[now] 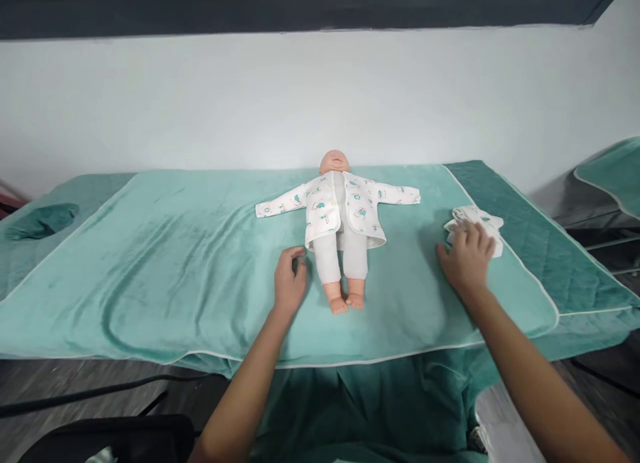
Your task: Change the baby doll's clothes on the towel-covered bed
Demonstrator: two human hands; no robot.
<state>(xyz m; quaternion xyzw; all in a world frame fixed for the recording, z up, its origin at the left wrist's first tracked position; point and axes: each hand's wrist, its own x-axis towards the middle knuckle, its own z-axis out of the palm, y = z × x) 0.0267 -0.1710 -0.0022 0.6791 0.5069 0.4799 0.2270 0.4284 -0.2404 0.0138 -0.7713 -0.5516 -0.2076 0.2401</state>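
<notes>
A baby doll [345, 183] lies on its back on a green blanket [165, 269], its feet toward me. It wears white leggings and a white jacket [320, 206] with a green print, which hangs unfastened at the front, sleeves stretched out sideways. My left hand [290, 276] rests on the blanket beside the jacket's lower left corner, fingers loosely bent and apart from the thumb, with nothing visible in it. Over at the right, my right hand [467, 256] lies with spread fingers on a small folded pile of white printed cloth [493, 223]. Its fingertips touch the pile and partly cover it.
The blanket covers a bed with a darker green quilted cover [545, 249] at the right. Behind it stands a white wall [225, 103], with a dark overhang [300, 13] above. A dark green bundle [43, 221] lies at the far left. A black chair [110, 439] is at lower left.
</notes>
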